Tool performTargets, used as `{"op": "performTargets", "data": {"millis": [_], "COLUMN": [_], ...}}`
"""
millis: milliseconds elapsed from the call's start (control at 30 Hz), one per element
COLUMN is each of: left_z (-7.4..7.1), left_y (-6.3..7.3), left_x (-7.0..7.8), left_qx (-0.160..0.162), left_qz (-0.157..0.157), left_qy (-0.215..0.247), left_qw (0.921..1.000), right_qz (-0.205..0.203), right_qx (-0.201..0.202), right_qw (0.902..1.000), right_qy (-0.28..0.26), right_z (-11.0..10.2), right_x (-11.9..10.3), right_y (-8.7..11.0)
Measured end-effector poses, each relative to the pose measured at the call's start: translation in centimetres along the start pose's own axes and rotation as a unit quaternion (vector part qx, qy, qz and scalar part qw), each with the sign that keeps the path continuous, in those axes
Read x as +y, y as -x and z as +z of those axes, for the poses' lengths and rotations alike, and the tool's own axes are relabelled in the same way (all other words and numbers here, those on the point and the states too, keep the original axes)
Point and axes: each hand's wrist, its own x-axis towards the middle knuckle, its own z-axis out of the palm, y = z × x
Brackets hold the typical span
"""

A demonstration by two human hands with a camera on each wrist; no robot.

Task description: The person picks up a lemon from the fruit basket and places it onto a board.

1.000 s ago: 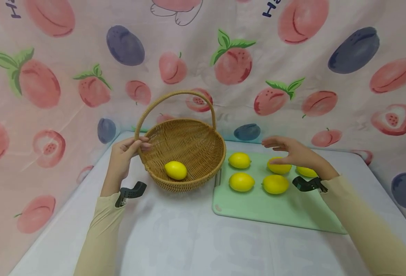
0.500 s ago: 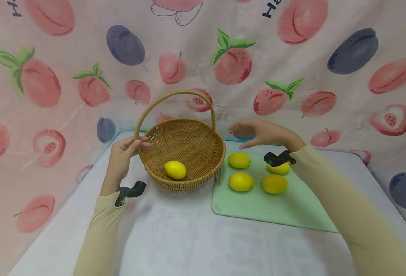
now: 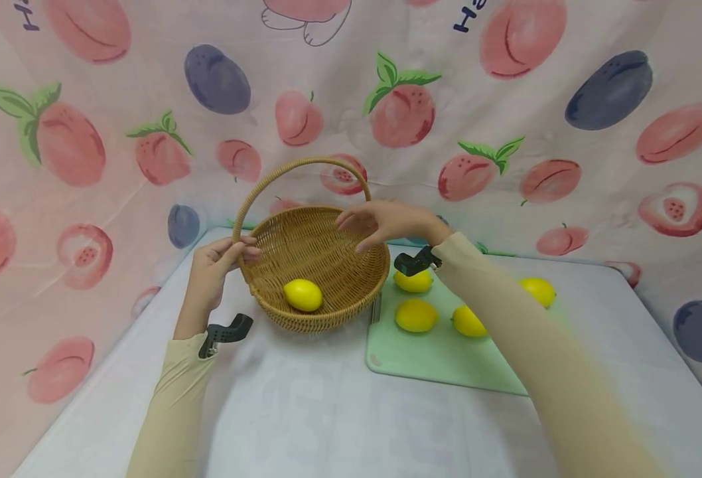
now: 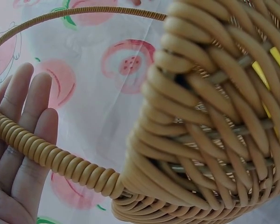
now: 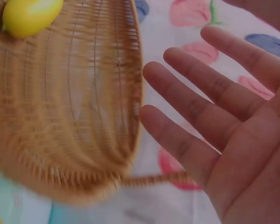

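Note:
A round wicker basket (image 3: 351,279) with a tall arched handle (image 3: 291,166) leans with its mouth toward me. My left hand (image 3: 210,262) holds the handle near its left base; in the left wrist view the fingers (image 4: 42,121) lie behind the wrapped handle. One yellow lemon (image 3: 303,295) rests low inside the basket. Over the basket's right rim hovers my right hand (image 3: 389,222), holding nothing, its fingers (image 5: 191,112) spread and nearly straight in the right wrist view. Several lemons, among them one at the front left (image 3: 417,315), lie on a green cutting board (image 3: 440,365).
The board is to the right of the basket on a white-covered table (image 3: 327,411). My right sleeve (image 3: 524,332) crosses above the board and hides part of it and its lemons. A fruit-print cloth (image 3: 339,66) hangs behind as a backdrop.
My right hand has moved left, from above the lemons on the board to the basket's right rim, still empty. The left hand, basket and lemons have stayed in place.

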Motion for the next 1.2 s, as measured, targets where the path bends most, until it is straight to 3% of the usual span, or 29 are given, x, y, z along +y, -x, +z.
{"op": "performTargets", "data": {"millis": [133,400,600,1000,1200], "left_z": [-0.1,-0.1,-0.2,-0.2,-0.1], "left_y": [0.0,0.1,0.1,0.1,0.1], "left_x": [-0.1,-0.1,-0.2,-0.5,-0.2], "left_qx": [0.0,-0.003,-0.001,-0.009,-0.007], "left_qz": [0.001,0.001,0.004,0.026,0.01], "left_qy": [0.005,0.017,0.02,0.036,0.024], "left_qw": [1.0,0.9999,0.9998,0.999,0.9996], "right_qz": [-0.008,-0.026,-0.026,0.04,0.061], "right_qx": [-0.017,-0.028,-0.051,-0.078,-0.096], "right_qw": [0.9994,0.9991,0.9976,0.9951,0.9934], "right_qy": [-0.03,-0.016,-0.04,-0.045,-0.011], "right_z": [0.9,2.8,4.8,7.1,7.5], "right_x": [-0.2,-0.8,-0.5,1.2,1.7], "right_y": [-2.2,-5.8,-7.9,-9.5,-9.7]}}
